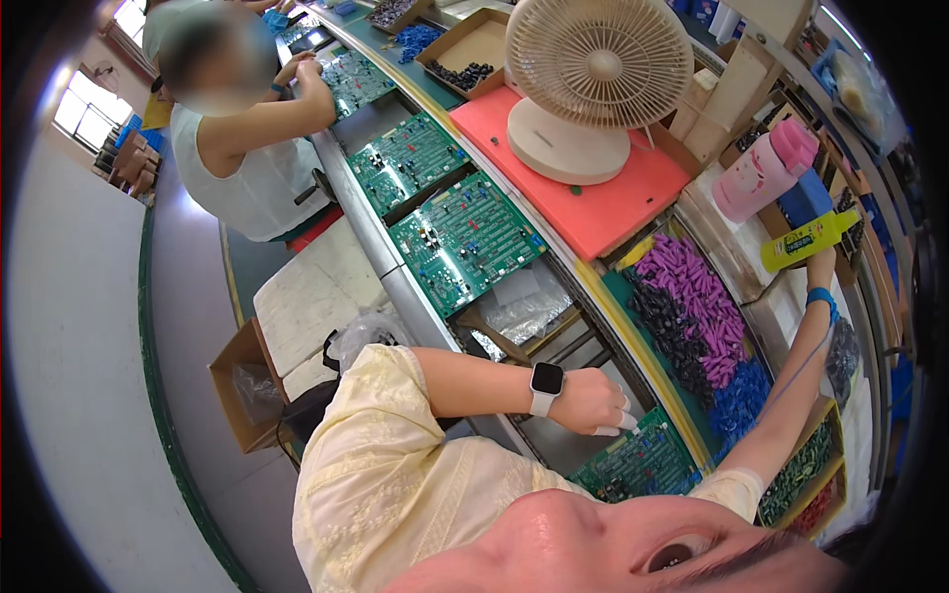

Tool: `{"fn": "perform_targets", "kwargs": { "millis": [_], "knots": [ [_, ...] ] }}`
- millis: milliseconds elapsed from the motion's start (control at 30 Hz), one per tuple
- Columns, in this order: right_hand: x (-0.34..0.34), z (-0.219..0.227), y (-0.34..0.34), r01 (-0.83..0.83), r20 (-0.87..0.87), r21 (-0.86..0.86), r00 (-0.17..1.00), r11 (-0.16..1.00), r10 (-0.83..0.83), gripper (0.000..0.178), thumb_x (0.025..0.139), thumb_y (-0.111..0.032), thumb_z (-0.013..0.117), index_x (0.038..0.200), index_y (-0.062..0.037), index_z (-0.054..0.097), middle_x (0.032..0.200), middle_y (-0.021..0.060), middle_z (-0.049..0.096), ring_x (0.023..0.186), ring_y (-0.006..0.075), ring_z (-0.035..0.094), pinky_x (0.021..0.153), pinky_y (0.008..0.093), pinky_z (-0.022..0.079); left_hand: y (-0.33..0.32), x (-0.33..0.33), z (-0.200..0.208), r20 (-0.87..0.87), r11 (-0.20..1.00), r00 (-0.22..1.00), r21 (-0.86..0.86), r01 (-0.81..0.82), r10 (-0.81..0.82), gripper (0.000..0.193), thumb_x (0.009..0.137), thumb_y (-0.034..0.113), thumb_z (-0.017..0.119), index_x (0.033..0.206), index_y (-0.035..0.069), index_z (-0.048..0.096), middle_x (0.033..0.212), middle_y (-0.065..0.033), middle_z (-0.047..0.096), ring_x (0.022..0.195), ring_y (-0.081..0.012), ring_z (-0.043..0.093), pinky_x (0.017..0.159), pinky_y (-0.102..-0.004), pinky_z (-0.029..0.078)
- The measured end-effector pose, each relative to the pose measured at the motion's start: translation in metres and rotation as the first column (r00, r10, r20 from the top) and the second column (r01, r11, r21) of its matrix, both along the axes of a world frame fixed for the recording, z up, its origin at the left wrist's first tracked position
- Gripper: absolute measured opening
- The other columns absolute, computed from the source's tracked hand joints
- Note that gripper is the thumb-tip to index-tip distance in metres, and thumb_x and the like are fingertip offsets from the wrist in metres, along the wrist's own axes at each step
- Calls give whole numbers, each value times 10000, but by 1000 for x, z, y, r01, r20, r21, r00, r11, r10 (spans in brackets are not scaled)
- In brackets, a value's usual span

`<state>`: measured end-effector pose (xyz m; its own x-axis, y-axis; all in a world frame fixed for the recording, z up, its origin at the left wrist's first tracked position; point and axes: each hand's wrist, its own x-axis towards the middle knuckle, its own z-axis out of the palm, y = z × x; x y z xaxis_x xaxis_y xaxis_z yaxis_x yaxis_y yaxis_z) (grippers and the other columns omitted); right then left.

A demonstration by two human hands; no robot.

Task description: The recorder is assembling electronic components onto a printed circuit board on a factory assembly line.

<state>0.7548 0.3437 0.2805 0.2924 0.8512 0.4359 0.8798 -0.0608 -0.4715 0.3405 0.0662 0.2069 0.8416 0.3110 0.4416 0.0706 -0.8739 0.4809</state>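
Note:
My left hand (pixel 588 402), with a watch above it and white covers on its fingertips, is at the near green circuit board (pixel 643 462), by its far edge. Its fingers are bent and close together; what they hold, if anything, does not show. My right arm, with a blue wrist strap (pixel 820 296), stretches out to the right. My right hand (pixel 822 265) is beside a yellow-green bottle (pixel 806 242), which hides its fingers. Piles of purple parts (pixel 692 301), black parts (pixel 664 324) and blue parts (pixel 739 400) lie between my hands.
More circuit boards (pixel 467 240) sit along the line rails. A beige fan (pixel 603 64) stands on a red board (pixel 554 188). A pink bottle (pixel 761 173) is on the right ledge, with a box of green parts (pixel 799 465) nearer me. Another person (pixel 247 138) works at far left.

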Motion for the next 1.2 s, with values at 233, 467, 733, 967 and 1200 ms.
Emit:
{"fn": "perform_targets", "kwargs": {
  "millis": [233, 467, 733, 967, 1200],
  "knots": [
    [-13, 35, -36, -56, -89, 69, 994, 996, 62, 375, 773, -302, 592, 1033, -35, 629, 1027, 180, 624, 985, 307, 579, 866, 355, 430, 2, 1, -2, -51, 998, 998, 47, -43, 46, 239, 804, 260, 585, 996, 118, 588, 746, -53, 563, 671, -238, 569, 542, -361, 459],
    [84, 125, -122, -221, -107, 61, 968, 973, 227, 322, 848, -273, 529, 1076, -58, 604, 1036, 122, 627, 970, 239, 591, 827, 332, 448, 3, 7, 4, 25, 997, 999, 67, -34, 32, 223, 797, 292, 586, 959, 140, 608, 724, -78, 577, 666, -274, 587, 546, -385, 478],
    [-110, 139, -363, -439, -517, -75, 785, 895, 341, 300, 907, -187, 459, 1150, -13, 488, 1044, 117, 613, 910, 188, 592, 825, 295, 443, 1, -2, 21, -101, 990, 985, 44, -137, 141, 353, 804, 301, 556, 1128, 163, 572, 971, -123, 635, 854, -294, 615, 709, -403, 501],
    [-163, 69, -469, -451, -869, -133, 482, 882, 115, 190, 934, -105, 401, 1074, -9, 486, 1008, 156, 621, 897, 197, 602, 832, 313, 467, 9, 7, 14, -79, 990, 991, -90, -112, 105, 358, 785, 135, 615, 1141, 116, 586, 862, -131, 632, 712, -267, 611, 654, -339, 490],
    [-172, 8, -498, -431, -831, -140, 540, 892, 131, 153, 887, -37, 497, 1032, -26, 546, 959, 102, 630, 894, 187, 596, 819, 313, 464, 16, 10, 8, -54, 977, 986, -138, -163, 157, 316, 780, 163, 630, 1090, 102, 611, 826, -148, 619, 670, -284, 589, 630, -367, 476]
  ]
}}
